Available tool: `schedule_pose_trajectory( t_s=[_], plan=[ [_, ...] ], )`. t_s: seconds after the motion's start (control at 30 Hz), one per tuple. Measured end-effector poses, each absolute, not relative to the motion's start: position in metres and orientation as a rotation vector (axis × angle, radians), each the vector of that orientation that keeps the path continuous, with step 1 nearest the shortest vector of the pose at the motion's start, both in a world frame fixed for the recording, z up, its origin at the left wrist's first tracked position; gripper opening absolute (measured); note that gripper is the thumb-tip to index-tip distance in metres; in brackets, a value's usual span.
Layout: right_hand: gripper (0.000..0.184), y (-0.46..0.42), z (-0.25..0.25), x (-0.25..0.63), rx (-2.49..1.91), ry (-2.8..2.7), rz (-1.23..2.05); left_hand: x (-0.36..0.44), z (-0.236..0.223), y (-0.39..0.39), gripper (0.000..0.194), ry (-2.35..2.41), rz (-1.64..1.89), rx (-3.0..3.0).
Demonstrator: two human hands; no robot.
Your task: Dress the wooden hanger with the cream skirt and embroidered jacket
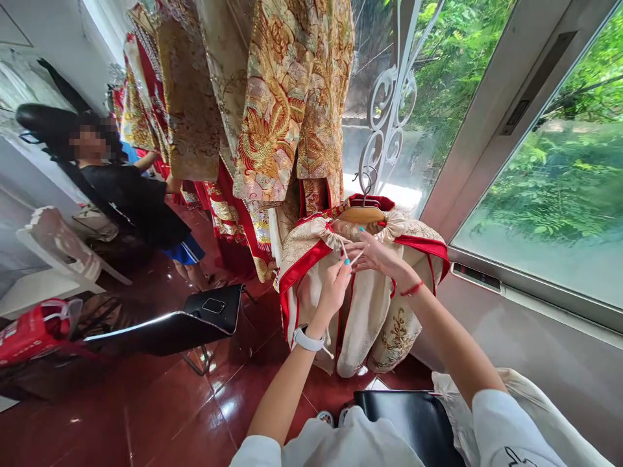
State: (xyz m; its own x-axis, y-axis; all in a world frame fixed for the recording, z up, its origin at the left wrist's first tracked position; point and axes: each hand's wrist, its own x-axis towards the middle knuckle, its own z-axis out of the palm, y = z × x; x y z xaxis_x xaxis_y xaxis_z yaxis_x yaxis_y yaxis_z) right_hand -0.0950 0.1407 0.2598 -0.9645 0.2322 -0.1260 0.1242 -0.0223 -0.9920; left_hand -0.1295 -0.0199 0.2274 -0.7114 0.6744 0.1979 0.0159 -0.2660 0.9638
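Note:
A cream garment with red trim and gold embroidery [316,301] hangs in front of me on a wooden hanger [363,214], its top gathered at both shoulders. My left hand [335,285], wearing a pale watch, pinches a thin white cord [344,251] between thumb and finger. Across from it, my right hand [382,256], with a red bracelet at the wrist, has its fingers around another stretch of the cord, thumb raised. The fingertips of both hands are close together before the garment's neckline. Exactly how the cord runs through the right fingers is partly hidden.
Embroidered gold garments [272,117] hang behind. A white scrolled metal stand [389,104] rises by the window [549,162]. A black chair [406,418] is close to my body. Left are a phone on a black seat [195,324], a red bag [34,334] and another person [131,198].

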Motion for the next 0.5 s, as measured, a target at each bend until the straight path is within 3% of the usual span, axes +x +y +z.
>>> schedule_pose_trajectory(
  t_s=[0.07, 0.17, 0.23, 0.37, 0.5],
  plan=[
    [0.054, 0.142, 0.247, -0.066, -0.439, -2.172, 1.602, -0.13, 0.229, -0.023, 0.044, 1.55, 1.981, 0.862],
    [0.037, 0.142, 0.231, -0.042, -0.222, -2.193, 0.643, -0.128, 0.231, -0.023, 0.046, 1.518, 1.915, 0.856],
    [0.031, 0.142, 0.226, -0.043, 0.024, -2.265, 0.239, -0.127, 0.233, -0.023, 0.045, 1.493, 1.857, 0.847],
    [0.03, 0.15, 0.235, -0.061, 0.372, -2.344, 0.058, -0.132, 0.239, -0.024, 0.043, 1.655, 1.706, 1.0],
    [0.032, 0.156, 0.253, -0.077, 0.419, -2.387, 0.027, -0.146, 0.251, -0.021, 0.04, 1.991, 1.454, 1.237]
  ],
)
